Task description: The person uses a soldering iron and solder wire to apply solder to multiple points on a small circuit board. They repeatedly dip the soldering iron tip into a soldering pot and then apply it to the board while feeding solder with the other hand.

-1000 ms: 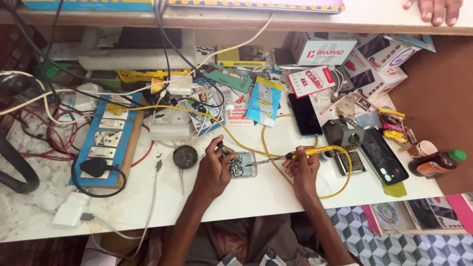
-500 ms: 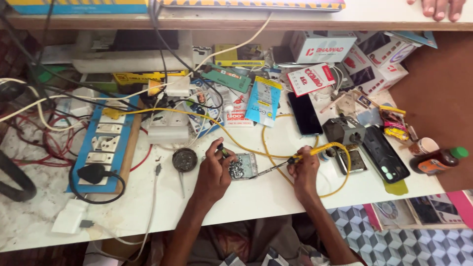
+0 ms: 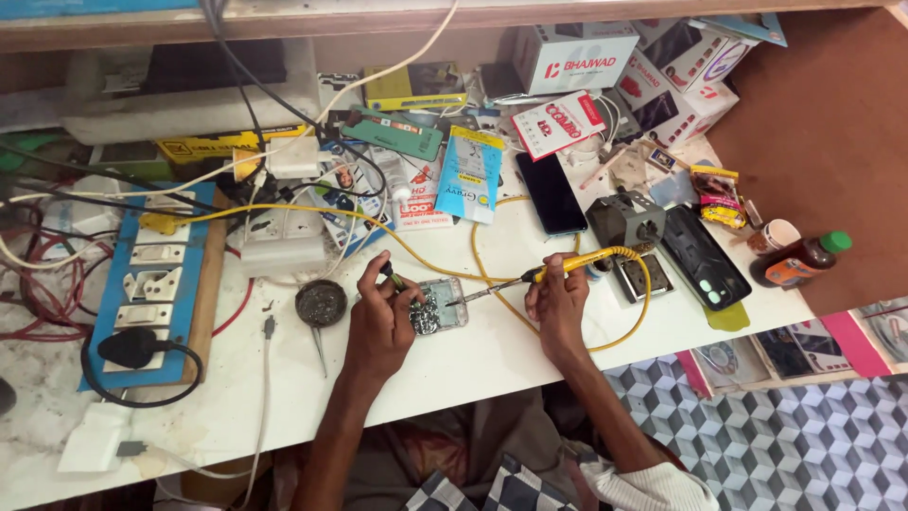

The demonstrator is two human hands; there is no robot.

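A small circuit board (image 3: 441, 308) lies on the white bench near its front edge. My left hand (image 3: 380, 318) rests against the board's left side and pinches a thin dark tool (image 3: 391, 275) over it. My right hand (image 3: 558, 303) grips a yellow-handled soldering iron (image 3: 567, 266). Its metal tip points left and touches the board's right edge. The iron's yellow cord (image 3: 645, 303) loops around behind my right hand.
A round dark tin (image 3: 322, 303) sits left of my left hand. A blue switchboard (image 3: 151, 284) with red and black wires fills the left. Phones (image 3: 550, 194), a black phone back (image 3: 704, 256), boxes (image 3: 577, 59), packets and a brown bottle (image 3: 799, 260) crowd the back and right.
Both hands stay on the board and iron with barely any shift. The view has moved slightly, and the other person's hand at the top right edge is out of view.
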